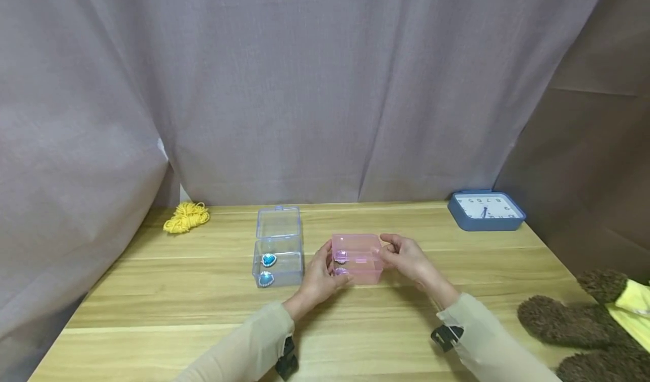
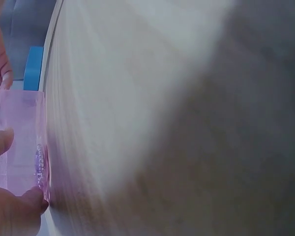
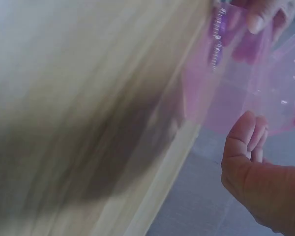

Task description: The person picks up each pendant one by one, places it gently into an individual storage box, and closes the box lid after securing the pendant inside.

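Observation:
A clear pink plastic box (image 1: 369, 275) stands on the table with its hinged lid (image 3: 286, 73) tilted partway up. Two purple gems with beaded silver rims (image 3: 216, 54) lie at its left end. My left hand (image 1: 319, 279) grips that end, thumb along the front and fingers behind. At the opposite end, my right hand (image 1: 406, 258) pinches the lid's edge between thumb and fingers. To the left, a clear blue plastic box (image 1: 289, 277) lies with its lid back. Inside are two blue heart-shaped gems, one farther back (image 1: 268, 259) and one nearer (image 1: 266, 279).
A bundle of yellow cord (image 1: 186, 218) lies at the back left of the wooden table (image 1: 193, 308). A blue-framed clock (image 1: 486, 210) lies face up at the back right. A brown plush toy (image 1: 563, 323) in yellow sits at the right edge. Grey curtain (image 1: 315, 88) hangs behind.

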The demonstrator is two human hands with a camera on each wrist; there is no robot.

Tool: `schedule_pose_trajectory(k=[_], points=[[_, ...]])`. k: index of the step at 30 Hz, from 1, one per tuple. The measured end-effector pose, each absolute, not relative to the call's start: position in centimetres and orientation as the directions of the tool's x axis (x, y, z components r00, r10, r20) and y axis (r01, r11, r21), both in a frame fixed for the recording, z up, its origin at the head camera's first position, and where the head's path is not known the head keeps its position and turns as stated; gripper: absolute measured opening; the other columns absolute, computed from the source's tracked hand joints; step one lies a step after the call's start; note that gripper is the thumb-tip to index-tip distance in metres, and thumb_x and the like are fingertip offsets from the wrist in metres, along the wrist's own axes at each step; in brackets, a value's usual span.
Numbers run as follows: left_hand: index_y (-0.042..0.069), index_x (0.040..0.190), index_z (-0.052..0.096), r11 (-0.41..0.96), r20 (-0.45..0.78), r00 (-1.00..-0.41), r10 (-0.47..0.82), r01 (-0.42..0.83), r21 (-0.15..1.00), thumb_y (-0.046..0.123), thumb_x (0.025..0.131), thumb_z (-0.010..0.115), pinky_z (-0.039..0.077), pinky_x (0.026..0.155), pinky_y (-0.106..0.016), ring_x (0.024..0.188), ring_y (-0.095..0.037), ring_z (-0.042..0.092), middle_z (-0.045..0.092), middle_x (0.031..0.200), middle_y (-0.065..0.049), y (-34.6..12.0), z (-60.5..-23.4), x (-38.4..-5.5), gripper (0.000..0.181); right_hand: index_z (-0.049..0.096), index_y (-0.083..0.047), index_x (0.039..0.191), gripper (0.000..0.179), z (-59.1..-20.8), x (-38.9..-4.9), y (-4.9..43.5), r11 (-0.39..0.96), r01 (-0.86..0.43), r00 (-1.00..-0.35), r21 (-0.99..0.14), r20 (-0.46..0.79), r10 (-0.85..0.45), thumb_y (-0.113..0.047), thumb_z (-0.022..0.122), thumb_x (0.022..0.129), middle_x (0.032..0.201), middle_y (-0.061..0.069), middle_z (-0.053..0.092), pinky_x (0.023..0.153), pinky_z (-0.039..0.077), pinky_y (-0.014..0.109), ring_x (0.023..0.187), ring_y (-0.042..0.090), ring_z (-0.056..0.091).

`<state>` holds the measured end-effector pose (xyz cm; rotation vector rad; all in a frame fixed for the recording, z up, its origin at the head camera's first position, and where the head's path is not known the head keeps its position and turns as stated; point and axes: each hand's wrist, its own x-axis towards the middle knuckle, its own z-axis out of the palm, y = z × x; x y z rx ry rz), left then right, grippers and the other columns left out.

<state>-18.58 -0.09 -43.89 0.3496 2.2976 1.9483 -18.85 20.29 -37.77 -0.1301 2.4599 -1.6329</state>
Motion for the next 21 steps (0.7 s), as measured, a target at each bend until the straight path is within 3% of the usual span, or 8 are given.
schedule_pose_trajectory(k=[6,11,21], points=[[-0.008,0.142,0.027,0.181,0.106,-0.968,0.225,0.149,0.972,-0.01,0.069,0.075,0.047,0.101,-0.031,0.122,-0.039,0.049,0.045,0.133,-0.03,0.0,-43.9,-18.4,0.088,0.043,0.02,0.127,0.048,-38.7,-18.3,20.2,0.446,-0.032,-0.985,-0.894,-0.046,-0.164,-0.003,0.059,0.089,0.073,0.002,0.054,0.045,0.04,0.014,0.06,0.004,0.046],[-0.008,0.141,0.03,0.218,0.123,-0.971,0.206,0.168,0.961,-0.009,0.067,0.077,0.05,0.096,-0.028,0.117,-0.039,0.053,0.048,0.129,-0.03,0.0,-44.1,-18.5,0.087,0.046,0.018,0.127,0.046,-39.0,-18.2,20.0,0.49,-0.031,-0.989,-0.871,-0.043,-0.139,-0.004,0.06,0.089,0.076,0.007,0.057,0.044,0.042,0.015,0.06,0.007,0.049],[-0.008,0.14,0.033,0.236,0.135,-0.973,0.187,0.178,0.955,-0.008,0.065,0.079,0.053,0.092,-0.026,0.113,-0.039,0.056,0.048,0.126,-0.029,0.1,-44.0,-18.4,0.088,0.049,0.016,0.126,0.044,-39.6,-18.2,20.0,0.52,-0.076,-0.99,-0.851,0.002,-0.141,0.001,0.061,0.087,0.07,0.004,0.056,0.041,0.039,0.014,0.055,0.007,0.049]])
